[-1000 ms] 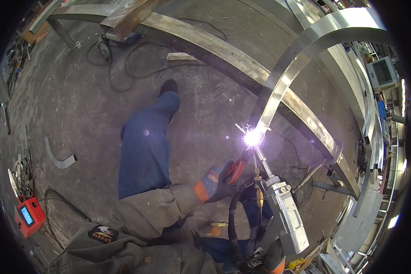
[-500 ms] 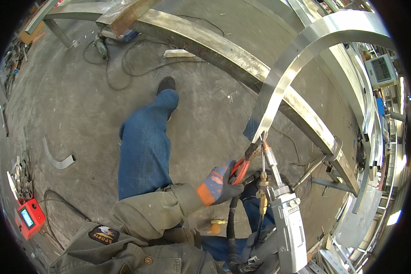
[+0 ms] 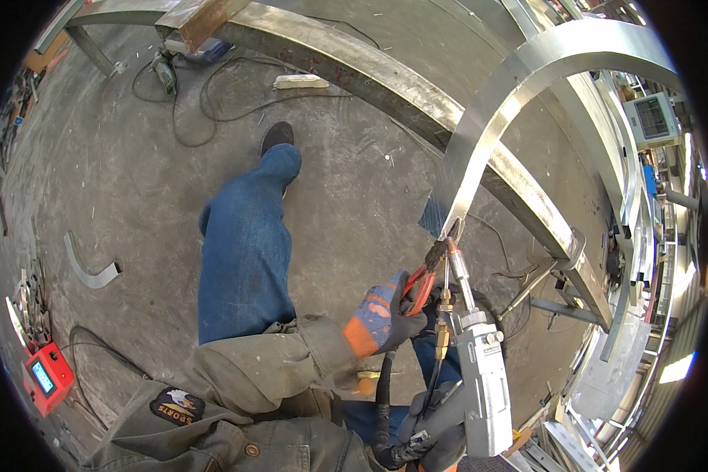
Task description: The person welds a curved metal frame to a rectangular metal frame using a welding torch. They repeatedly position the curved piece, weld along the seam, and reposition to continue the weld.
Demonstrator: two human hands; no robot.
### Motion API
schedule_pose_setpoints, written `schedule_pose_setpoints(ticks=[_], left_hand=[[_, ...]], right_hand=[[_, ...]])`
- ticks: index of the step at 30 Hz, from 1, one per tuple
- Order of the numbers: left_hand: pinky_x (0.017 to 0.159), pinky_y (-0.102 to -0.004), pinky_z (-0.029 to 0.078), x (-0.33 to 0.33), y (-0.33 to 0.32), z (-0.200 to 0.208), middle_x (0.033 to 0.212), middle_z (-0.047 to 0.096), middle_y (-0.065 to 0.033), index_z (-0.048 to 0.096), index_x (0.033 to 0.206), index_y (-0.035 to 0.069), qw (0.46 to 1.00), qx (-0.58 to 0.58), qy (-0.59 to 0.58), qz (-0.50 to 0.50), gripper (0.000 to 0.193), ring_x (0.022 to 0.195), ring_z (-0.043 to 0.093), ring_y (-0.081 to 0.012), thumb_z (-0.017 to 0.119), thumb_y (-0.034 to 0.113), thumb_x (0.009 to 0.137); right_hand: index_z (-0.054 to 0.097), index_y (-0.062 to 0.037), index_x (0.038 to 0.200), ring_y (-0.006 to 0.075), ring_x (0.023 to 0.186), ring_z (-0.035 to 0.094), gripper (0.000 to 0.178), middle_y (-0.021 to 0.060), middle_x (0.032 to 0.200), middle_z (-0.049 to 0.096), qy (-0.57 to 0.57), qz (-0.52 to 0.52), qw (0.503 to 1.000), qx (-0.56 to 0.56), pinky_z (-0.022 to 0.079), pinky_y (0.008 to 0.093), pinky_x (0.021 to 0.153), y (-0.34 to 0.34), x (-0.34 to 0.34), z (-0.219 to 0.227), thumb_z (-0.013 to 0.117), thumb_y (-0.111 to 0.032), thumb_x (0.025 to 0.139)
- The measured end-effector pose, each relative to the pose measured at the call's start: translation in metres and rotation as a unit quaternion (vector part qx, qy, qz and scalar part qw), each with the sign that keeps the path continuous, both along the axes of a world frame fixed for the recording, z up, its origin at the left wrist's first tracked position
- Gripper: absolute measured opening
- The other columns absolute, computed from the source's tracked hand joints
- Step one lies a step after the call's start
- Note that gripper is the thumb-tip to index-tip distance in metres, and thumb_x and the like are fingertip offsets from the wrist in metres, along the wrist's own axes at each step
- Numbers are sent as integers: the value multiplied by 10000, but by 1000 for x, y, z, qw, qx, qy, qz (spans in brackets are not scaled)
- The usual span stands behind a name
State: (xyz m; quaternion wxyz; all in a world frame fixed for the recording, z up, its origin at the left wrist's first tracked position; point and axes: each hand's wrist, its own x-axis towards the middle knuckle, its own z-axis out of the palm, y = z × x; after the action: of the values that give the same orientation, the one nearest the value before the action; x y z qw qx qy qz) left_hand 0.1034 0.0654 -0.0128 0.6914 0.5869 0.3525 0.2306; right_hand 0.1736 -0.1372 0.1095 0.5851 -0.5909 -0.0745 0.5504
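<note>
My left hand [image 3: 381, 313], in a grey, blue and orange glove, is closed around red-handled pliers [image 3: 423, 289]. Their dark jaws meet the lower end of a shiny curved metal bar [image 3: 476, 145]. In my right hand [image 3: 442, 421], gloved in dark grey and low in the view, is a silver welding gun [image 3: 486, 385]. Its copper-coloured tip is close to the bar's end by the plier jaws; whether it touches I cannot tell. A thin tube with a brass fitting [image 3: 442, 340] runs beside the nozzle.
A long curved steel beam [image 3: 519, 197] on legs crosses behind the bar. A grinder [image 3: 164, 72] with its cord lies on the floor at upper left. Lower left stands a red box with a screen [image 3: 49, 379], near a curved metal offcut [image 3: 90, 271]. Metal strips crowd the right side.
The welding gun has shifted slightly up and left, and more of my right hand shows. My left hand keeps its hold on the pliers. The whole view has shifted slightly.
</note>
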Motion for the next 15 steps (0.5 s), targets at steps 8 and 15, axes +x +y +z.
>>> schedule_pose_setpoints(ticks=[8,15], left_hand=[[696,-376,505,2,-4,-4,928,630,-195,507,1199,-34,1000,-9,15,9,549,788,612,-248,761,227,787],[645,-405,492,2,-4,-3,849,615,-171,520,1155,-12,1000,-7,16,-4,495,733,605,-268,732,240,785]], right_hand=[[522,-16,1253,155,669,585,423,81,903,631,-1,5,1000,-5,497,257,573,3,0,-1,608,-292,944],[523,-17,1248,149,655,580,415,76,892,630,3,8,1000,-10,496,251,563,5,0,-1,608,-286,944]])
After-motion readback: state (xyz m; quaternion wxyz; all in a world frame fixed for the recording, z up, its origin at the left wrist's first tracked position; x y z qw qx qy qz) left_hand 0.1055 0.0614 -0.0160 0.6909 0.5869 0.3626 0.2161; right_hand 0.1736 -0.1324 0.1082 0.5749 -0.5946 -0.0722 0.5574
